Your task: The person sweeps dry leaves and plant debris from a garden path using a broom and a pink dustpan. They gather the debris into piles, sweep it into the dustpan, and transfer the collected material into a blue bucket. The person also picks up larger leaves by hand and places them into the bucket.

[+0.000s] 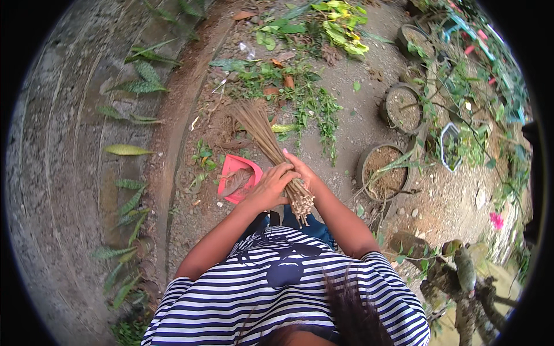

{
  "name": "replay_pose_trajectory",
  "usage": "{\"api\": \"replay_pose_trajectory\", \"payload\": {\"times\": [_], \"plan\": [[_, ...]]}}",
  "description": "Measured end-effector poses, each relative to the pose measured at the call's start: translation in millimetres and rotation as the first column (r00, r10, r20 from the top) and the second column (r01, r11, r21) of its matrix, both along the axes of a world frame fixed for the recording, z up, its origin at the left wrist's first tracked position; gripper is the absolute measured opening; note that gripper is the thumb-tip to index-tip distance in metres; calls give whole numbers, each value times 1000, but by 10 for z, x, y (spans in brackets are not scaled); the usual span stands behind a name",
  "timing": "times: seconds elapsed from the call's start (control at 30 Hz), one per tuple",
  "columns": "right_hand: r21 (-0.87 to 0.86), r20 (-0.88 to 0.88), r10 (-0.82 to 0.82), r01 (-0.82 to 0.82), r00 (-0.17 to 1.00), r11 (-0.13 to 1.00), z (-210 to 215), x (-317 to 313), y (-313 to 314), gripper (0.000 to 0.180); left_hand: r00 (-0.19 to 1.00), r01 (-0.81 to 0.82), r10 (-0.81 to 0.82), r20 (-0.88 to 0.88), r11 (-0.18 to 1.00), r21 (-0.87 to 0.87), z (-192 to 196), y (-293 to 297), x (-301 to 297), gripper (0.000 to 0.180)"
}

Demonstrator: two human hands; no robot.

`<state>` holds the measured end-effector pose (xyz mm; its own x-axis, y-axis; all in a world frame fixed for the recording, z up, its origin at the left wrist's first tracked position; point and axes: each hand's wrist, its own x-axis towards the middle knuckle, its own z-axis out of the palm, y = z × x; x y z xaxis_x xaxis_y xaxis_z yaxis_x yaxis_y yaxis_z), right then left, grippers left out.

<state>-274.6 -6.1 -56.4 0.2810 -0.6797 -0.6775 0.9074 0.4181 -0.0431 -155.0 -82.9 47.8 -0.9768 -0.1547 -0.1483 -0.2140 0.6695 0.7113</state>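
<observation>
A stick broom (262, 131), a bundle of thin brown sticks, points away from me over bare soil. My left hand (270, 187) wraps around the bundle near its bound end. My right hand (301, 170) grips the same bundle from the other side, just beyond the left. The cut stick ends (302, 203) jut out toward my striped shirt. A pink dustpan (238, 178) lies on the ground just left of my left hand, with dry leaves in it.
Concrete wall and paving (69, 150) run along the left, with long green leaves beside them. Soil-filled round pots (384, 168) (402, 108) stand on the right among plants. Cut green stems and leaves (306, 98) litter the ground ahead.
</observation>
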Motion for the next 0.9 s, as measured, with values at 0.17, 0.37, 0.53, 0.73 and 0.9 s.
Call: {"api": "replay_pose_trajectory", "payload": {"times": [0.17, 0.37, 0.53, 0.73, 0.9], "plan": [[-33, 87, 122, -120, 989, 992, -190, -68, -96, 21, 877, -468, 443, 184, 875, 123, -378, -45, 507, 71], [258, -326, 571, -511, 753, 820, -198, -179, 207, 25, 234, -880, 218, 947, 462, 111, -1104, 200, 1496, 82], [621, -693, 719, -557, -61, 551, -308, -464, 556, 58, 280, -954, 420, 863, 23, 298, -1461, 637, 1677, 80], [640, -758, 579, -512, -301, 572, 457, -1070, 1583, 85, 337, -941, 917, 215, 327, 83, -1757, 708, 1535, 42], [686, -663, 749, -382, 25, 619, 1494, -1594, 2460, 81, 113, -971, 988, 103, 88, 223, -1427, 498, 1828, 27]]}}
